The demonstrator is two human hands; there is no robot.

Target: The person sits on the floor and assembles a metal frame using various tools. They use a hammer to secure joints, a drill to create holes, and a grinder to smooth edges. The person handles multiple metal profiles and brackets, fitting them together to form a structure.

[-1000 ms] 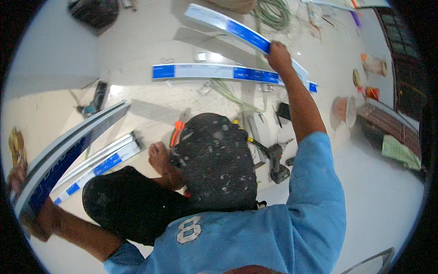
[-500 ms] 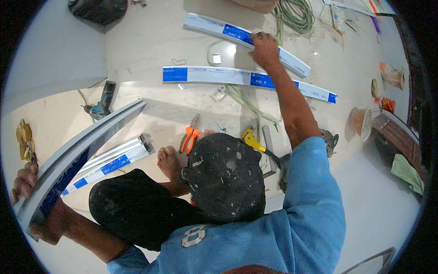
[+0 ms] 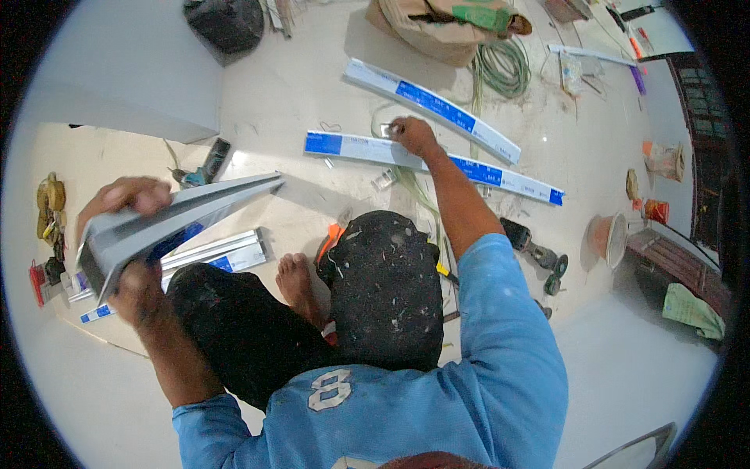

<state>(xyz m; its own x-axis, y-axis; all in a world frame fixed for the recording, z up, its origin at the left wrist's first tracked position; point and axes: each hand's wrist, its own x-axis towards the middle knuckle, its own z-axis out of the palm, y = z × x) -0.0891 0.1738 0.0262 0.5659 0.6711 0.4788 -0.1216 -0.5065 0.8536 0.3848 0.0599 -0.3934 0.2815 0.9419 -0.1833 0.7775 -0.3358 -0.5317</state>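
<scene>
My left hand (image 3: 137,291) grasps a grey profile (image 3: 183,213). My right hand (image 3: 416,137) is at a small silvery piece (image 3: 387,130); whether it is pinched, I cannot tell

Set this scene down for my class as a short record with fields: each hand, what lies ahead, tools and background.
Left hand: grips a grey channel profile
Right hand: fingertips at a small shiny piece; whether gripped is unclear
Ahead: two blue-and-white strips
Tools: teal-and-black power tool, at left; orange-handled tool, partly hidden
Background: coiled green hose or cable; pinkish bucket, at right
</scene>
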